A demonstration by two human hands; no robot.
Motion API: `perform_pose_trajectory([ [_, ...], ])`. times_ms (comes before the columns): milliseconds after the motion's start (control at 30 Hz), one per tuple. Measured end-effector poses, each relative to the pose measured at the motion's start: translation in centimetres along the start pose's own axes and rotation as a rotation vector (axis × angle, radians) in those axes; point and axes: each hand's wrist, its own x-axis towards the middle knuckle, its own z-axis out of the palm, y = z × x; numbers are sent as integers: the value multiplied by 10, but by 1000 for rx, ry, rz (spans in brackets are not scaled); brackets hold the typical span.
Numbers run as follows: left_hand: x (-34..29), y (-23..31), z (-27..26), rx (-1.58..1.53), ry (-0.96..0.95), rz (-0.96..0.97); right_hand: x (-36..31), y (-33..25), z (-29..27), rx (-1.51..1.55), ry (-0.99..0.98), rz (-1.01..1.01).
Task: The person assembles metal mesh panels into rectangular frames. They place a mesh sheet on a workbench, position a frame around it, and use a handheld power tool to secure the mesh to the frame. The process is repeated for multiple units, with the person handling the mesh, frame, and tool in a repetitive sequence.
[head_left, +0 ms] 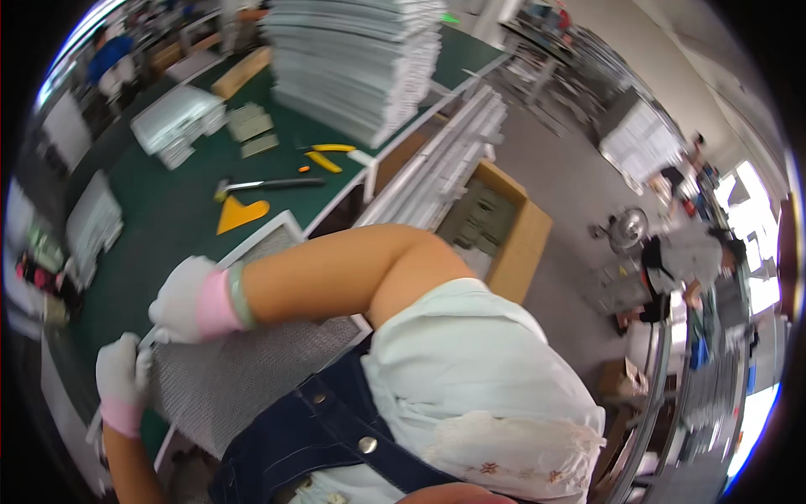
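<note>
A grey mesh panel [252, 378] in a pale, narrow frame lies at the near edge of the green table, partly hidden under my right arm. My right hand [186, 301], in a white glove with a pink cuff, is closed at the frame's far-left corner. Just to its left, my left hand [123, 374], gloved the same way, has its fingers curled against the frame's edge. Both hands are nearly touching. Beyond them on the table lie a yellow scraper [239, 215], a hammer [269, 184] with a dark handle and yellow-handled pliers [327, 157].
A tall stack of pale panels [348, 67] stands at the table's far side. Metal parts [178, 122] and small flat plates [250, 126] lie left of it. To the right are long profiles [449, 155], a cardboard box [520, 244], a fan [628, 228] and a person [684, 260].
</note>
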Motion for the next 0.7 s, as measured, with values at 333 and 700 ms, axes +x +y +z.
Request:
perform_pose_trajectory([
  [333, 51, 7, 15, -280, -86, 81, -43, 29, -2, -55, 85, 235],
  [700, 5, 30, 11, 220, 271, 206, -66, 66, -20, 79, 54, 499],
])
